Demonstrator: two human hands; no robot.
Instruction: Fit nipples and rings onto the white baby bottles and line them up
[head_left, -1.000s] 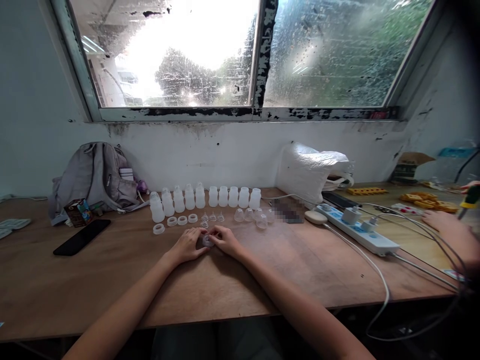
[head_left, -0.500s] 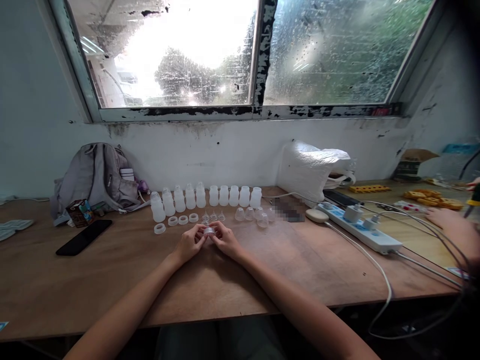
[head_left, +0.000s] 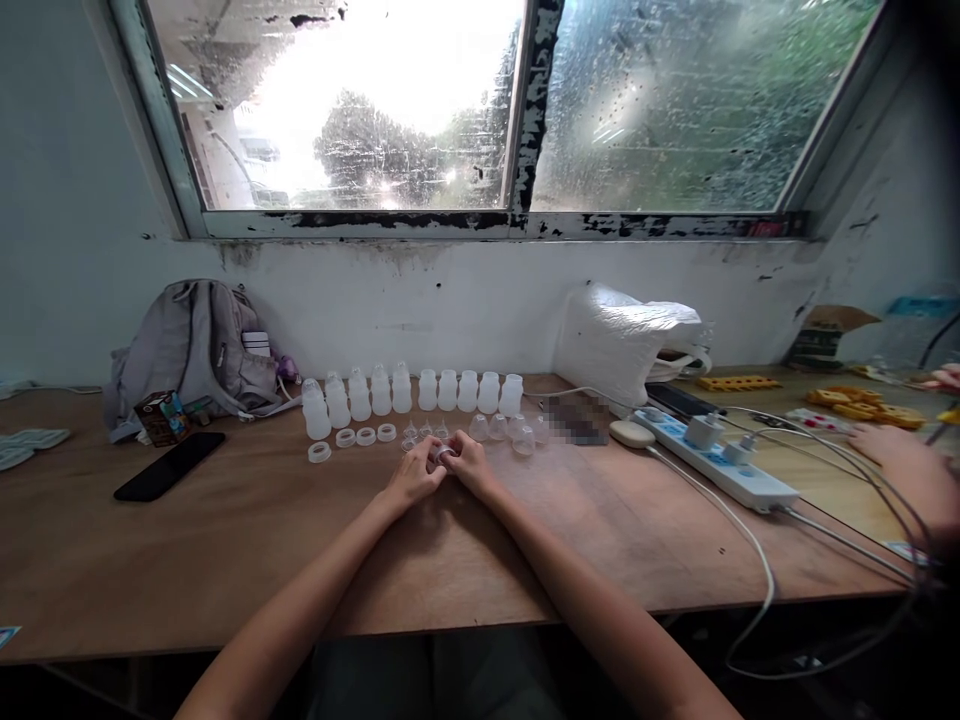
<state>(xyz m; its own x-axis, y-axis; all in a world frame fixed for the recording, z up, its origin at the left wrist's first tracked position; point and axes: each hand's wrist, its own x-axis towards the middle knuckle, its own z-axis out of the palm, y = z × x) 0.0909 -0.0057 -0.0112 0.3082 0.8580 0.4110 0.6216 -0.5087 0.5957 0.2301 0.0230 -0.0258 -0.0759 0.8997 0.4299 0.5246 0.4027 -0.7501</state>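
Note:
My left hand [head_left: 415,474] and my right hand [head_left: 472,465] meet at the middle of the table, both closed around a small white ring [head_left: 444,454]. Just behind them stand clear nipples [head_left: 409,436], partly hidden by my fingers. Left of these, several white rings [head_left: 366,436] lie on the wood. Clear domed caps [head_left: 499,428] sit to the right of my hands. A row of translucent bottles [head_left: 448,390] stands along the back; those at its left end, such as one bottle [head_left: 360,395], have capped tops, the others are open.
A black phone [head_left: 171,466], a small box [head_left: 161,418] and a grey backpack [head_left: 196,350] are at the left. To the right are a power strip [head_left: 720,462] with cables, a silver bag [head_left: 622,340] and a blurred dark object. Another person's hand [head_left: 892,445] works among yellow parts [head_left: 862,405].
Both my hands have moved a little to the right with the white ring, which is now more hidden by my fingers. The nipples are partly covered.

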